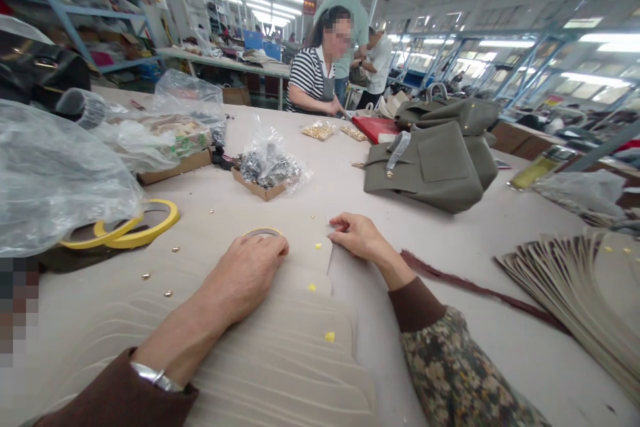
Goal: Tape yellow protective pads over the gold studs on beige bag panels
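Overlapping beige leather-like panels point(270, 360) lie in a fanned row before me, with small yellow tape pieces point(330, 336) near their right ends. My left hand point(245, 277) is closed over the upper panels, its fingers curled round a roll of yellow tape point(263, 231). Only the roll's far rim shows; the hand hides the rest. At the right edge of the topmost panel is my right hand point(357, 235), thumb and forefinger pinched at its corner. Small gold-coloured metal pieces point(146, 275) are scattered left of the left hand.
Two yellow tape rolls point(150, 223) lie left, beside a clear plastic bag point(60, 173). A cardboard tray point(267, 190) holds wrapped dark parts. Olive-grey bags point(425, 167) stand beyond. Right are a dark red strip point(480, 287) and stacked panels point(565, 280). A co-worker point(313, 80) works opposite.
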Demonstrator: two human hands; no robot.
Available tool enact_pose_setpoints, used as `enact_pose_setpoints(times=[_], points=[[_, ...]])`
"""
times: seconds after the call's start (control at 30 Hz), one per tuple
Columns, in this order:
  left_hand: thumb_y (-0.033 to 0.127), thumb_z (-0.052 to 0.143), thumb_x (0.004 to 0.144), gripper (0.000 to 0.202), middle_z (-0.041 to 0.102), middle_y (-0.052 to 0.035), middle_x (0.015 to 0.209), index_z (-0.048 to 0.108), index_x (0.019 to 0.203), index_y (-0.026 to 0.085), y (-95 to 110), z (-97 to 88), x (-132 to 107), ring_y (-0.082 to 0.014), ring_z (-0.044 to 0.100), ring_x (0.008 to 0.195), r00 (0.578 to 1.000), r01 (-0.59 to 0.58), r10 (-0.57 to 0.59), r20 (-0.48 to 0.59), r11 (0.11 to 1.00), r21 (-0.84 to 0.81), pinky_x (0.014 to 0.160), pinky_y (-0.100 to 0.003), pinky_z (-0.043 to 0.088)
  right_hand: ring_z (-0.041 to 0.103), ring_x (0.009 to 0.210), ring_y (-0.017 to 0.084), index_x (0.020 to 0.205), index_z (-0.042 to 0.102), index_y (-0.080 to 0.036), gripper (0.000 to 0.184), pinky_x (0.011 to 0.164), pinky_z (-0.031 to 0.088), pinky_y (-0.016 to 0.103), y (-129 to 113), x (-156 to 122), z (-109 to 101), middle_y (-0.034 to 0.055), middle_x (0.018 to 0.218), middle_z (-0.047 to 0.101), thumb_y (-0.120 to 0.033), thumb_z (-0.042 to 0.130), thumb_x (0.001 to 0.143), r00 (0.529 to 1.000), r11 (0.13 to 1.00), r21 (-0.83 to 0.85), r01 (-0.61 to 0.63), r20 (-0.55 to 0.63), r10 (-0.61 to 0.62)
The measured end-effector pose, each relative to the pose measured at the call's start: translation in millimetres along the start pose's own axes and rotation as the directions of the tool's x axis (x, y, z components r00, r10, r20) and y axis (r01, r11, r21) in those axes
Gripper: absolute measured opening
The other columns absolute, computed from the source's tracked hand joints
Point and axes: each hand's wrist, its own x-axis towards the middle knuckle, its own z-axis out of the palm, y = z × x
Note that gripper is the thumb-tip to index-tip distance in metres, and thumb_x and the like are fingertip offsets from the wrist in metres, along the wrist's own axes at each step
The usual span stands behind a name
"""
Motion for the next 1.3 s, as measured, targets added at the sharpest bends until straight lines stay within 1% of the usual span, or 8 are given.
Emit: enact_pose_setpoints(times=[0.23,0.4,0.57,0.7,0.8,0.93,1.1,1.3], points=[[0.016,0.039,0.09,0.017,0.064,-0.007,0.091,0.055,0.088,0.019,1,-1.2,0,-0.023,0.057,0.089,0.999,0.01,-0.01,0.045,1.0,0.005,0.078,-0.035,0.042,0.063,0.074,0.018,0.104,0.07,-0.016,0.033,0.067,0.044,0.027,-13,-3,4,0.0046,0.084,0.071,-0.034,0.072,0.077,0.998,0.962,-0.269,0.052,-0.017,-0.059],[0.02,0.039,0.091,0.016,0.064,-0.0058,0.087,0.055,0.086,0.021,0,0.1,-1,-0.0221,0.058,0.086,0.999,0.025,-0.025,0.029,1.0,-0.009,0.075,-0.033,0.043,0.064,0.077,0.019,0.11,0.066,-0.017,0.032,0.072,0.044,0.028,-15,0,15,0.0051,0.083,0.071,-0.03,0.069,0.081,0.987,0.955,-0.294,0.034,-0.138,-0.078],[0.026,0.035,0.095,0.019,0.066,-0.0021,0.093,0.054,0.097,0.023,-3,4.3,-5,-0.0183,0.061,0.083,0.991,0.013,-0.032,-0.128,0.989,-0.146,0.072,-0.029,0.044,0.062,0.068,0.016,0.098,0.07,-0.015,0.021,0.07,0.046,0.027,-16,0,13,0.0022,0.073,0.068,-0.026,0.063,0.082,0.96,0.997,-0.023,0.075,-0.269,-0.079],[0.032,0.04,0.095,0.021,0.069,0.001,0.095,0.054,0.109,0.026,-1,5.7,-8,-0.0155,0.065,0.082,0.968,-0.04,-0.029,-0.249,0.963,-0.267,0.074,-0.026,0.044,0.057,0.055,0.011,0.085,0.072,-0.014,0.019,0.054,0.044,0.022,-36,-11,12,-0.0013,0.062,0.065,-0.03,0.062,0.08,0.991,0.948,0.289,0.134,-0.061,-0.121],[0.03,0.041,0.094,0.033,0.07,0.0028,0.085,0.047,0.126,0.027,2,4.6,-10,-0.0154,0.066,0.076,0.968,-0.058,-0.014,-0.252,0.959,-0.279,0.068,-0.024,0.044,0.06,0.062,0.012,0.092,0.073,-0.015,0.021,0.058,0.046,0.022,-51,-22,17,0.0015,0.073,0.07,-0.027,0.062,0.079,0.963,0.902,0.361,0.238,0.036,-0.268],[0.028,0.04,0.094,0.041,0.07,0.001,0.082,0.038,0.135,0.024,5,2.8,-12,-0.0175,0.067,0.072,0.976,-0.036,-0.022,-0.219,0.966,-0.255,0.063,-0.025,0.044,0.065,0.077,0.014,0.097,0.072,-0.016,0.022,0.07,0.049,0.024,-61,-31,23,0.0054,0.09,0.073,-0.018,0.058,0.08,0.886,0.855,0.266,0.444,0.008,-0.463],[0.029,0.038,0.095,0.036,0.072,-0.0029,0.09,0.04,0.13,0.023,7,4.7,-11,-0.0195,0.069,0.077,0.977,-0.031,-0.025,-0.211,0.966,-0.256,0.066,-0.028,0.046,0.063,0.071,0.013,0.089,0.072,-0.018,0.019,0.069,0.048,0.023,-64,-32,25,0.0035,0.082,0.07,-0.013,0.056,0.081,0.804,0.801,0.096,0.591,0.009,-0.595],[0.027,0.04,0.096,0.031,0.072,-0.0023,0.09,0.042,0.127,0.024,11,4.6,-11,-0.0184,0.068,0.074,0.982,0.005,-0.05,-0.18,0.969,-0.245,0.063,-0.026,0.044,0.06,0.061,0.012,0.079,0.07,-0.02,0.016,0.063,0.046,0.021,-62,-34,32,0.001,0.072,0.07,-0.012,0.056,0.08,0.807,0.807,-0.058,0.588,-0.03,-0.59]])
